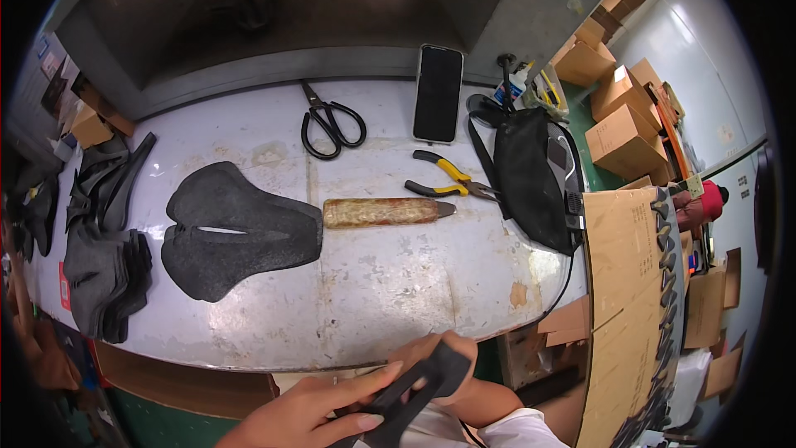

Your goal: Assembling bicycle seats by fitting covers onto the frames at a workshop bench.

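Black piece (439, 377) seemingly mid-work, unfinished
Left hand (319, 411) and right hand (466, 382) hold it near; cover (249, 247) and stack (108, 282) lie untouched, left.

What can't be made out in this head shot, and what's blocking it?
- Held black piece, head view: lower part covered by the left hand, running out at the lower edge.
- Right hand, head view: some fingers hidden behind that piece.
- Dark stack, head view: count unclear, layers overlap.
- Dark item in the metal recess, head view: shadow and blur.
- Person at right, head view: too small for hand detail.
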Available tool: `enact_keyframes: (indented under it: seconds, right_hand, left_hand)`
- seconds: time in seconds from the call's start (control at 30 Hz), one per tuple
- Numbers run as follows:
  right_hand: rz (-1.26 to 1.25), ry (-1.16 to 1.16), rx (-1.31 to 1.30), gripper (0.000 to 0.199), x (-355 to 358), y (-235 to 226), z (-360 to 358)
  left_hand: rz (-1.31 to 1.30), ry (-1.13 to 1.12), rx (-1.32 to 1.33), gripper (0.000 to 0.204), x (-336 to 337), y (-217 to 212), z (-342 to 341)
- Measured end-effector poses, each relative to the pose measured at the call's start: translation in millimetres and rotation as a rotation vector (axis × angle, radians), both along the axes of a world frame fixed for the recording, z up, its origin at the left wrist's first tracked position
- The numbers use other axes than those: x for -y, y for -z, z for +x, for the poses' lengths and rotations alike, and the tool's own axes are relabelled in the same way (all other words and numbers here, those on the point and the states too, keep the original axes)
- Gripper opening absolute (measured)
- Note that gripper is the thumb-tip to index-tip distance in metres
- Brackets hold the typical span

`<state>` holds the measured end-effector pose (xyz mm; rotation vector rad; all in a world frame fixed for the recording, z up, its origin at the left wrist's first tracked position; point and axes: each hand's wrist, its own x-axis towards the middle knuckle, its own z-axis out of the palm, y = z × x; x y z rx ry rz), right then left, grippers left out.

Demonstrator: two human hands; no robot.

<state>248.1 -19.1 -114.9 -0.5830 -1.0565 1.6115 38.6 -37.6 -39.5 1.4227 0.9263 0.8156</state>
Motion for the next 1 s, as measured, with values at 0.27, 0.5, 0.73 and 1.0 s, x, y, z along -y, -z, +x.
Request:
enact_keyframes:
  seconds: [0.27, 0.5, 0.73, 1.0]
  right_hand:
    - [-0.500, -0.508, 0.053, 0.031, -16, -24, 1]
    - [-0.543, -0.497, 0.039, 0.032, -9, -13, -1]
    - [-0.429, -0.310, -0.068, 0.023, 1, -8, 1]
    - [-0.334, -0.309, 0.286, 0.034, -10, -14, 4]
  left_hand:
    - [-0.077, -0.068, 0.099, 0.046, 12, 13, -9]
    - [-0.082, -0.026, 0.054, 0.045, 7, 9, -8]
    - [0.054, 0.014, -0.128, 0.038, 5, -4, -5]
    - [0.114, -0.079, -0.164, 0.044, 6, 7, 2]
